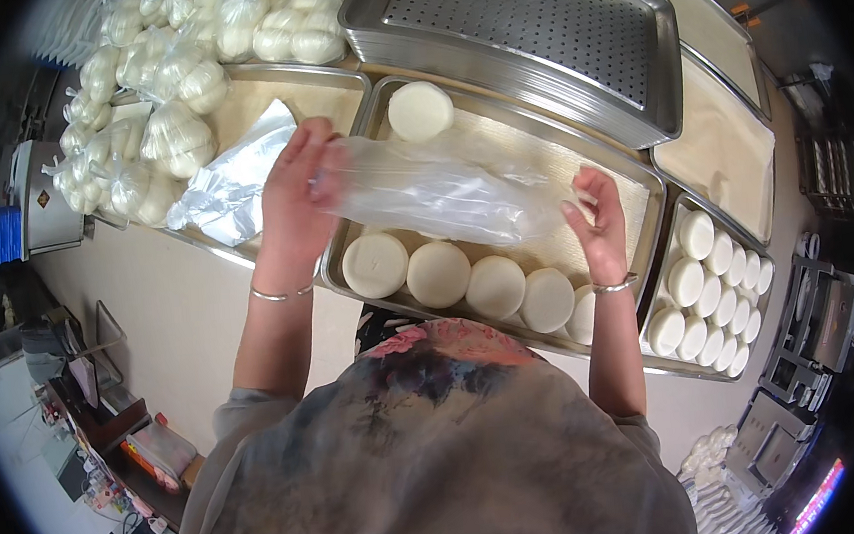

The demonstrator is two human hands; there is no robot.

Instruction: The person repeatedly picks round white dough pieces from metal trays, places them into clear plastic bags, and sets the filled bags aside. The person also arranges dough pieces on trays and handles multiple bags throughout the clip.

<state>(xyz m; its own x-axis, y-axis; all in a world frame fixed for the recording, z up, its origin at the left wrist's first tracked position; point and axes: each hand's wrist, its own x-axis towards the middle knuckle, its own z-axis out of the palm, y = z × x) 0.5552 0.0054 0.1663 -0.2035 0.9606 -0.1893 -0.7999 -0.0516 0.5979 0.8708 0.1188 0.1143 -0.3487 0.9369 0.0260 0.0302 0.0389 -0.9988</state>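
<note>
My left hand (307,175), blurred by motion, grips one end of a clear plastic bag (436,191). The bag stretches sideways above a metal sheet tray (645,265) lined with a pale cloth or paper. At the bag's other end is my right hand (597,216), fingers curled and thumb a little apart; whether it pinches the thin film is unclear. Round, flat white buns (439,274) stand in a row along the tray's near edge. One more bun (421,111) lies at its far left corner. The bag partly covers the tray's middle.
Left of the tray, a crumpled stack of plastic bags (240,180) lies on another tray, beside many bagged buns (176,136). Stacked perforated metal trays (521,26) rise behind. A tray of smaller-looking buns (707,290) stands at right, below a lined tray (719,153).
</note>
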